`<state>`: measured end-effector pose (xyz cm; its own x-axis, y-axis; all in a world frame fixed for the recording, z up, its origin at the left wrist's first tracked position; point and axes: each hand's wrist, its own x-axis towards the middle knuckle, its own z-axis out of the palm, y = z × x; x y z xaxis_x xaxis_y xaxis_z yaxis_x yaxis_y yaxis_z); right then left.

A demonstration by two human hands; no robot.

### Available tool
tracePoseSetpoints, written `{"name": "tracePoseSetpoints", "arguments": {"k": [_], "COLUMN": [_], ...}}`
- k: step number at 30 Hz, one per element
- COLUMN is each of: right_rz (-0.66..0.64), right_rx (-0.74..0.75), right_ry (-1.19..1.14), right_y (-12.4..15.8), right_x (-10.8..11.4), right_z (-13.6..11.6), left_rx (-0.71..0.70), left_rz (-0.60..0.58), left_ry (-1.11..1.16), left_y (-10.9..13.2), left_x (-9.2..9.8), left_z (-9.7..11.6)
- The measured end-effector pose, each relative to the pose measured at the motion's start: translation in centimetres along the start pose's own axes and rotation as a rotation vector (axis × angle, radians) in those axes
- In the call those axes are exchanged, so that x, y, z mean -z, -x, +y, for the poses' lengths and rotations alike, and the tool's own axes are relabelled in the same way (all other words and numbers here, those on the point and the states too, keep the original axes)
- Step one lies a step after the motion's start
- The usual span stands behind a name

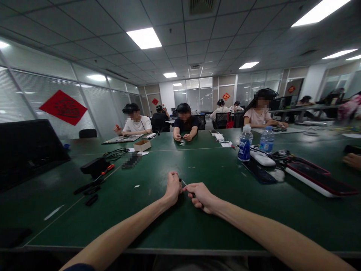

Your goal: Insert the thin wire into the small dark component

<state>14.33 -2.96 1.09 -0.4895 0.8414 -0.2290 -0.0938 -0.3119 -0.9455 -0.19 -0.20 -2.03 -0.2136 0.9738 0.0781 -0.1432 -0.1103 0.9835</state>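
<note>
Both forearms reach to mid-frame over the green table [225, 233]. The left hand [172, 188] and right hand [200, 195] are closed, pinching a thin pale strip [184, 183] between them. It looks light and bendy, best held near its ends.

Long dark-green table [197, 226] w/ pale seam lines; L side has a black laptop [28, 150], lid up, a black box [94, 165] w/ a red-handled screwdriver [108, 169] at its R edge, cables [115, 153] just behind, plus black tools [90, 192] and a white scrap [53, 212] nearer the front edge. Mid, far side: small cardboard box [141, 145] near a flat grey tray [121, 139]. R side: blue-label bottle [244, 148] and second bottle [266, 140], both upright, white oblong device [263, 158] just in front, dark flat slab [259, 174] beside it, red-edged flat device [318, 178] lying at an angle.
</note>
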Motion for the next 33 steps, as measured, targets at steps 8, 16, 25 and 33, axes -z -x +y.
{"name": "tracePoseSetpoints", "arguments": {"k": [8,16,25,33], "right_rz": [0.255,0.45,0.641,0.638], "right_rx": [0.161,0.312,0.366,0.309], "right_ry": [-0.025,0.025,0.205,0.502], "right_y": [-2.8,-3.1,-3.8,-3.5], "right_x": [5.1,10.5,14.5,15.0], "right_z": [-2.3,-4.0,-4.1,-3.3], "left_rx": [0.042,0.075,0.087,0.126], "left_rz": [-0.04,-0.127,-0.179,-0.22], "left_ry": [0.043,0.107,0.145,0.158], "left_y": [0.1,0.1,0.1,0.4], "left_x": [-0.1,0.4,0.5,0.5], "left_z": [0.1,0.1,0.2,0.7]}}
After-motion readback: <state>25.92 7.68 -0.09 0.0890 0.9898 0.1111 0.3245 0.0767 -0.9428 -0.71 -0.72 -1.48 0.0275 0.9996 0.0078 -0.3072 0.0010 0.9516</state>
